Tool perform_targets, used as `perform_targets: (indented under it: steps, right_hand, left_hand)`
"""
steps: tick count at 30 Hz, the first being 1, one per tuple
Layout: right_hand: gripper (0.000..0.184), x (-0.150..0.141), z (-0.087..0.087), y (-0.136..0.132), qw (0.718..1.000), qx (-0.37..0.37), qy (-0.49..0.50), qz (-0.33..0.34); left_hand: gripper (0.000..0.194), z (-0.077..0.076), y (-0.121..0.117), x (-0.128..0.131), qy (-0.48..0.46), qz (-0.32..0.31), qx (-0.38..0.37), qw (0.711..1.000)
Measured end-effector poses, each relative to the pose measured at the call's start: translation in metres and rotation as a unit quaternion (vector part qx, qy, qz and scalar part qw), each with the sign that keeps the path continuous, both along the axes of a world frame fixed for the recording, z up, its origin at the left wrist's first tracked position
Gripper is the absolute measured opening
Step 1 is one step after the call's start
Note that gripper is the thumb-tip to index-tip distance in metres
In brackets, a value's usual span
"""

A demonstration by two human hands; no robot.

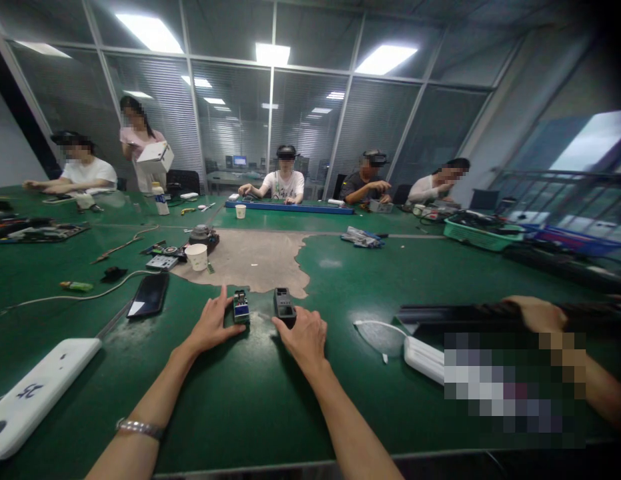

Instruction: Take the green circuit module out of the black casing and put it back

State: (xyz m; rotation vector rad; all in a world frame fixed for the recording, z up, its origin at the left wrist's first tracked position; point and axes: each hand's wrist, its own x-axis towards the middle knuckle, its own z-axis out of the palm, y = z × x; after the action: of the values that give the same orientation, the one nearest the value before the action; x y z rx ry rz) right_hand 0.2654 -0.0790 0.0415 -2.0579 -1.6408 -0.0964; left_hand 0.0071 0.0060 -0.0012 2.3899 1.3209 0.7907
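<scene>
My left hand (213, 325) rests on the green table with index finger and thumb spread apart. Just right of it is a small electronic module (241, 308) with a circuit board and a blue part; the thumb tip is at its lower edge, and I cannot tell if they touch. My right hand (306, 337) has its thumb and fingers around the near end of a black plastic case (284, 305) with rectangular openings. The case lies a short way right of the module. Some right fingers are hidden behind the hand.
A phone (148, 295), a white power bank (43, 393) and a paper cup (197, 257) lie to the left. Rightward are a white device (423, 359) with a cable and another person's hand (537, 313) on a black bar. Several people sit across the table (370, 280).
</scene>
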Motion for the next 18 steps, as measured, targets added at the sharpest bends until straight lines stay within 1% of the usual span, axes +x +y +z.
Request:
perform_targets:
  steps: [3, 6, 9, 11, 14, 16, 18]
  right_hand:
    - [0.062, 0.0025, -0.0021, -0.0011, 1.0, 0.02, -0.003, -0.005]
    - [0.063, 0.0043, -0.0031, -0.0009, 0.999, 0.04, -0.003, -0.008]
    - [0.061, 0.0041, -0.0041, -0.0006, 0.999, 0.034, 0.002, -0.005]
    - [0.058, 0.0024, -0.0049, -0.0005, 1.0, 0.028, 0.007, 0.006]
    - [0.045, -0.0011, -0.0052, -0.0005, 0.999, 0.022, 0.018, 0.019]
    - [0.037, -0.0024, -0.0037, -0.0001, 0.999, 0.018, 0.026, 0.016]
    - [0.033, -0.0031, 0.0002, 0.0005, 0.999, 0.012, 0.044, 0.005]
  left_hand:
    - [0.121, -0.0008, 0.0003, -0.0008, -0.001, -0.004, 0.009, 1.0]
    - [0.121, -0.0021, 0.0006, -0.0024, -0.007, 0.0, 0.016, 1.0]
    - [0.122, -0.0019, 0.0005, -0.0028, -0.01, 0.0, 0.01, 1.0]
    - [0.123, -0.0008, 0.0002, -0.0022, -0.009, -0.001, 0.001, 1.0]
    - [0.124, 0.001, -0.0006, -0.001, -0.014, -0.002, -0.008, 1.0]
    - [0.124, 0.0012, -0.0009, -0.0008, -0.018, -0.004, -0.009, 1.0]
    - [0.123, 0.0006, -0.0009, -0.0012, -0.019, -0.007, -0.009, 1.0]
